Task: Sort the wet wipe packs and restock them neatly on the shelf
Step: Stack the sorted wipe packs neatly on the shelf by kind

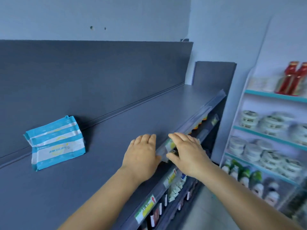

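The wet wipe pack [56, 143] is striped blue and white with yellow print; the shelf [116, 130] is plain dark grey.

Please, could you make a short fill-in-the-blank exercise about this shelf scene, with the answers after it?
1. The blue and white striped wet wipe pack lies on the top shelf, to the ____ of both hands.
2. The number of wet wipe packs on the top shelf is ____.
3. The left hand and the right hand are both at the shelf's ____ edge.
4. The round tubs stand on the rack with ____ shelf edges.

Missing words: left; one; front; teal
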{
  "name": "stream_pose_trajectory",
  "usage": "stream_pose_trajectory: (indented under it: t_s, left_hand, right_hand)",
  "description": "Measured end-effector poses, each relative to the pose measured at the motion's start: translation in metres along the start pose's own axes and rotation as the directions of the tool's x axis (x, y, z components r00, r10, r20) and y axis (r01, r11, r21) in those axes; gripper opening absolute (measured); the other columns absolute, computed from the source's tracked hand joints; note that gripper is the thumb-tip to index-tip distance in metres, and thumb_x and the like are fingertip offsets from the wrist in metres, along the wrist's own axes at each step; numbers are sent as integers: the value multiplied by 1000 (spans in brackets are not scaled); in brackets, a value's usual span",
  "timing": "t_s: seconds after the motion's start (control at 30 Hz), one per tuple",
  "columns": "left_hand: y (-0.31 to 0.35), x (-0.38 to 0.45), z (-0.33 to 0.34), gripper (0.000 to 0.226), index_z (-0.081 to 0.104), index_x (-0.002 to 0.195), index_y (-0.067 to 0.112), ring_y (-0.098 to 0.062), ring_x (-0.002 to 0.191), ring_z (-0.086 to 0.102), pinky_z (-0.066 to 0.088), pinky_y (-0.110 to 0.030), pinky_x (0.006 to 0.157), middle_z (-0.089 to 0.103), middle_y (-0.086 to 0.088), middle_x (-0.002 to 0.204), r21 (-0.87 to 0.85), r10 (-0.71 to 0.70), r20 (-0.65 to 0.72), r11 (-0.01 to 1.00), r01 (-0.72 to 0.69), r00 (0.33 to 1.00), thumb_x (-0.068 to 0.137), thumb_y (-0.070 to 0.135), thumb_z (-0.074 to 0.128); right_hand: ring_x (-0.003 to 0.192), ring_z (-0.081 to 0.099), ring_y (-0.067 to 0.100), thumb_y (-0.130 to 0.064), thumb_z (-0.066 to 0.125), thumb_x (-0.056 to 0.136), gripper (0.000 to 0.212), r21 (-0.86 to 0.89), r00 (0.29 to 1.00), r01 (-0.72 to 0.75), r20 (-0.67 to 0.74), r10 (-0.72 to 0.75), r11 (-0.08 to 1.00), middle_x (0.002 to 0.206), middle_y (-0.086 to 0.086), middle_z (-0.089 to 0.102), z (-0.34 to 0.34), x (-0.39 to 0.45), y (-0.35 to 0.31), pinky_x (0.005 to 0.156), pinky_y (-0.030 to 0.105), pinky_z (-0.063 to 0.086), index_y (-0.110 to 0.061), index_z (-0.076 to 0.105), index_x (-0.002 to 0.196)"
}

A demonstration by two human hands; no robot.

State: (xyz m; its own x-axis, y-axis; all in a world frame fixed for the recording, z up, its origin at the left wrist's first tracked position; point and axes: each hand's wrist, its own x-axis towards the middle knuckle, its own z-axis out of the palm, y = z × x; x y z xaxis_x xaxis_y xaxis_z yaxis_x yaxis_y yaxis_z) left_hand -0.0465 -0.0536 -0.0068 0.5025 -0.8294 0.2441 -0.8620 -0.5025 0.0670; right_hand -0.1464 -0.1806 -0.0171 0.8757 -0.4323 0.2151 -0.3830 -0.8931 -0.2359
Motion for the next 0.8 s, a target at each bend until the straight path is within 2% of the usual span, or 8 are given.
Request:
stream_pose_trajectory:
  t_s: [0.1, 0.23, 0.37, 0.57, 0.8]
  left_hand:
    - [41, 5, 11, 66, 18, 149, 16, -19, 140, 24, 19, -31, 116, 28, 1, 151, -35, 102, -4, 994, -102, 995, 95, 44, 44]
    - [101, 11, 35, 66, 18, 149, 17, -17, 141, 21, 16, -28, 117, 26, 2, 152, -80, 215, 39, 974, -212, 976, 95, 44, 43]
    - [172, 13, 65, 66, 17, 150, 20, -15, 141, 21, 15, -28, 116, 25, 4, 153, -163, 282, 104, 951, -263, 954, 95, 45, 43]
    - [296, 14, 108, 66, 16, 150, 22, -13, 140, 22, 15, -27, 115, 25, 7, 153, -270, 368, 183, 911, -313, 912, 95, 44, 45]
    - [424, 11, 148, 55, 27, 145, 24, -12, 132, 32, 22, -24, 109, 35, 8, 146, -357, 492, 235, 846, -397, 838, 95, 37, 47]
  right_hand:
    - [143, 16, 16, -47, 46, 95, 67, -13, 995, -100, -10, 100, 995, 156, -6, 20, -8, -33, 38, 118, 32, 13, -23, 17, 151]
    - [141, 22, 17, -46, 48, 94, 66, -29, 977, -214, -19, 214, 976, 154, -5, 24, -17, -78, 90, 116, 31, 16, -23, 21, 149]
    - [139, 25, 17, -44, 49, 93, 63, -37, 941, -339, -7, 339, 940, 151, -5, 28, -23, -128, 146, 113, 29, 15, -23, 25, 147]
    - [139, 24, 17, -45, 48, 93, 64, -24, 862, -507, 14, 507, 862, 153, -3, 27, -31, -209, 239, 115, 31, 13, -22, 23, 147]
    - [140, 25, 16, -44, 50, 93, 62, -12, 746, -664, 49, 664, 748, 153, -5, 29, -33, -298, 340, 118, 33, 15, -24, 26, 146]
